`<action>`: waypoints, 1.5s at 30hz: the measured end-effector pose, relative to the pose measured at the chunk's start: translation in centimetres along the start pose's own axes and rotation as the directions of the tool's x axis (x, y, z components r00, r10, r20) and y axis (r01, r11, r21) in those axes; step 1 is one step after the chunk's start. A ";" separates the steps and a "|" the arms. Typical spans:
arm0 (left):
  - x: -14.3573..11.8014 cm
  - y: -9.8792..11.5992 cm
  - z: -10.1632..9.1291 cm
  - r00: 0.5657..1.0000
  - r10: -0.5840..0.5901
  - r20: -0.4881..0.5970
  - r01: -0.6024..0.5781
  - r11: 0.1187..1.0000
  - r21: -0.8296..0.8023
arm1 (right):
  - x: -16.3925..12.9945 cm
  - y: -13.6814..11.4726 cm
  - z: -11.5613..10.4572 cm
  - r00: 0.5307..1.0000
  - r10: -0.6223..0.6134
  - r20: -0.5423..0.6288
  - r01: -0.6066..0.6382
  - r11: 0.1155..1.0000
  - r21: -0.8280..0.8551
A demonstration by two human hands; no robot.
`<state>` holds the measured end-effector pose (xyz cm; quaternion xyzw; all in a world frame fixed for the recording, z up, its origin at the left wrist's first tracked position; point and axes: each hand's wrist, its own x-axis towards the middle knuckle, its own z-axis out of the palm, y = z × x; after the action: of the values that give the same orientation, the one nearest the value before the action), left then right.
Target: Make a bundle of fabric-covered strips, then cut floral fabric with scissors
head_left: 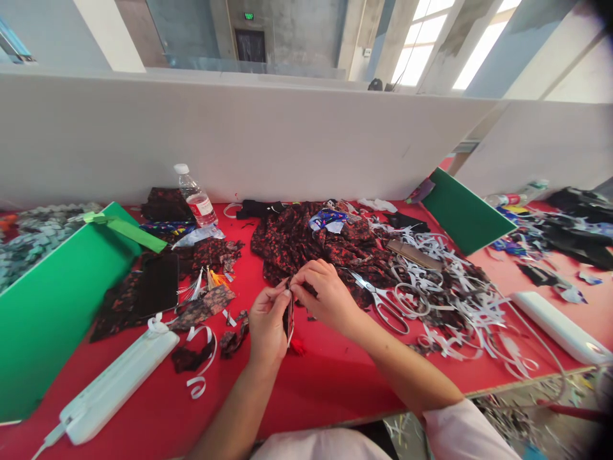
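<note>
In the head view my left hand (268, 319) is closed around a narrow dark strip with a pale edge (288, 322), held upright over the red table. My right hand (325, 297) pinches at the strip's upper end, its fingertips meeting those of the left. Whether the strip is all fabric, I cannot make out. A bit of red thread (297, 346) shows just below it. Beyond the hands lies a crumpled heap of black and red patterned cloth (287, 239). Scissors with pale handles (383, 303) rest to the right of my right hand.
White ribbon scraps (460, 300) pile up on the right. A water bottle (196, 198) stands at the back left, near a black phone-like slab (158, 284). Green boards (71, 306) flank both sides. White power-strip-like bars (119, 383) lie on the table (335, 390).
</note>
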<state>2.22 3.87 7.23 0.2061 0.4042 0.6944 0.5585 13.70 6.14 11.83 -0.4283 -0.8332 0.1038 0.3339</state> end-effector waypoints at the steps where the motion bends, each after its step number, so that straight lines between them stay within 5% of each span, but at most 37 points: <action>1: 0.1 -0.2 -0.2 0.999 0.040 0.007 -0.040 0.999 0.023 | 0.0 0.0 -0.1 1.000 -0.004 -0.006 0.004 1.000 0.001; 6: 0.0 -0.9 -1.0 0.975 0.215 0.054 -0.220 0.965 0.143 | -0.2 0.0 -0.2 0.999 -0.007 -0.038 0.006 1.000 -0.019; 10: -0.2 -1.1 -1.1 0.965 0.245 0.096 -0.258 0.953 0.159 | -0.3 -0.2 -0.4 0.999 -0.009 -0.049 0.007 0.999 -0.043; 24: 0.1 -0.6 -0.5 0.993 0.107 0.056 -0.109 0.994 0.029 | -0.2 0.1 0.1 0.998 -0.042 -0.052 0.039 0.997 -0.060; 39: -0.3 -0.8 -0.6 0.987 0.138 0.083 -0.143 0.988 0.061 | -0.3 -0.1 -0.3 0.995 -0.073 -0.068 0.066 0.992 -0.105; 45: -0.1 -0.3 -0.3 0.998 0.035 0.047 -0.033 0.999 -0.028 | -0.1 0.3 0.0 0.994 -0.080 -0.075 0.076 0.996 -0.055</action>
<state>2.22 3.74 6.83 0.2219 0.3779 0.7040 0.5588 13.92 6.24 11.63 -0.4075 -0.8384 0.0522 0.3582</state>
